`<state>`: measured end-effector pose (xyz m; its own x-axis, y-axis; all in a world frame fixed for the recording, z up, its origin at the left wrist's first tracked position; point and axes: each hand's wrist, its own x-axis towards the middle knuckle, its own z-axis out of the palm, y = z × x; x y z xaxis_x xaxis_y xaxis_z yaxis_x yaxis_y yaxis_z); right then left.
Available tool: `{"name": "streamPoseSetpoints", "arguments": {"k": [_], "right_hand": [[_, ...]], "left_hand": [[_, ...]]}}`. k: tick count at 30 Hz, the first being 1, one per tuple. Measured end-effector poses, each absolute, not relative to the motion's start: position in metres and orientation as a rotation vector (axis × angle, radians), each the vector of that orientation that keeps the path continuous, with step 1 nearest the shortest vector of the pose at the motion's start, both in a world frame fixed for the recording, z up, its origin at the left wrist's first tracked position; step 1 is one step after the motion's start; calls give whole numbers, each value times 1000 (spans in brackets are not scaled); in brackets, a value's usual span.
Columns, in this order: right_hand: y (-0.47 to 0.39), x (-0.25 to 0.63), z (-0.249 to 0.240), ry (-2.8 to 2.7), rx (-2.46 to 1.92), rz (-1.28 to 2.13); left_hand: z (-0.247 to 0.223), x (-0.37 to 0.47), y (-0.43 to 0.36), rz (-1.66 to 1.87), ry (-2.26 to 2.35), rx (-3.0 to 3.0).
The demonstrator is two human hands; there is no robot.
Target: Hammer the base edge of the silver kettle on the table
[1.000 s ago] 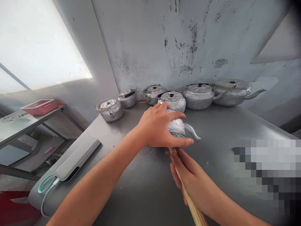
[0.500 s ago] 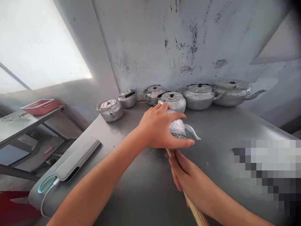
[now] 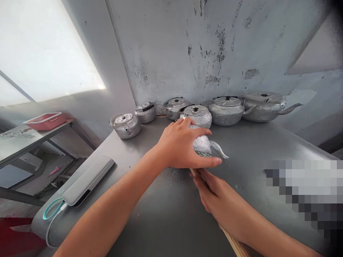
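My left hand (image 3: 182,144) is closed over a small silvery kettle (image 3: 202,144) with a hammered surface, its thumb and fingers spread around the body. The curved spout points right and down, and most of the kettle is hidden behind the hand. Just below, my right hand (image 3: 214,189) is wrapped round a long wooden handle (image 3: 233,241). The handle's upper end runs up beneath my left hand to the kettle, so whatever is on that end cannot be seen.
Several silvery kettles stand along the wall, among them a squat one (image 3: 125,125) at left and a large one (image 3: 264,107) at right. A grey power bank (image 3: 88,182) with a cable lies on the grey table (image 3: 160,221). Left, a side table bears a pink basket (image 3: 46,121).
My right hand and the wooden handle have shifted slightly, the handle's lower end swinging to the right. The left hand and the kettle stay in place.
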<state>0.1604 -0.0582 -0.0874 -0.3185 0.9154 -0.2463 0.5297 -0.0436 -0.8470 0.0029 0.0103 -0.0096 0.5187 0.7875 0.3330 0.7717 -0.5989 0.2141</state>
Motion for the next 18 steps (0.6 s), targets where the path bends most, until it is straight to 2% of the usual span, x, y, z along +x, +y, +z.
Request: {"name": "streamPoseSetpoints", "arguments": {"k": [11, 18], "right_hand": [[-63, 163, -79, -1912, -1604, 1188], [-67, 161, -80, -1858, -1616, 1297]], "left_hand": [[-8, 3, 9, 630, 1396, 2678], [-9, 5, 8, 628, 1393, 2697]]}}
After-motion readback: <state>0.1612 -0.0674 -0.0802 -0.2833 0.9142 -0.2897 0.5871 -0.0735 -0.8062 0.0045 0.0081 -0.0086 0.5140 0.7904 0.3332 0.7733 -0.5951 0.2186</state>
